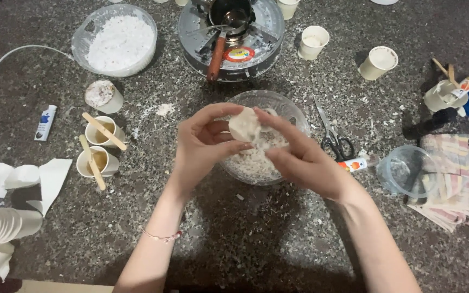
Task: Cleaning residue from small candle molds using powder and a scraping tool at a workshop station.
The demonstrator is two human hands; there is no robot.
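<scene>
- The left hand [202, 144] has its fingers [221, 110] curled round a pale, round wax-like disc [244, 125], thumb below and forefinger arched over the top; the grip is closed on the disc's left edge.
- The right hand [305, 163] comes in from 4 o'clock, its forefinger and thumb pressed on the disc's right side, so both hands pinch it between them.
- The disc stands nearly face-on to the camera, its flat side toward the person; it lies between the two sets of fingertips, about equally near each.
- Directly under it, apart from it, sits a clear bowl [294, 116] of whitish flakes on the counter [245, 239].
- At 12 o'clock from the bowl is a round metal burner with a small pot [232, 32]; at 10 o'clock, a clear tub of white granules [116, 40].
- At 3 o'clock lie scissors [332, 135]; at 9 o'clock, paper cups with wooden sticks [101, 146].
</scene>
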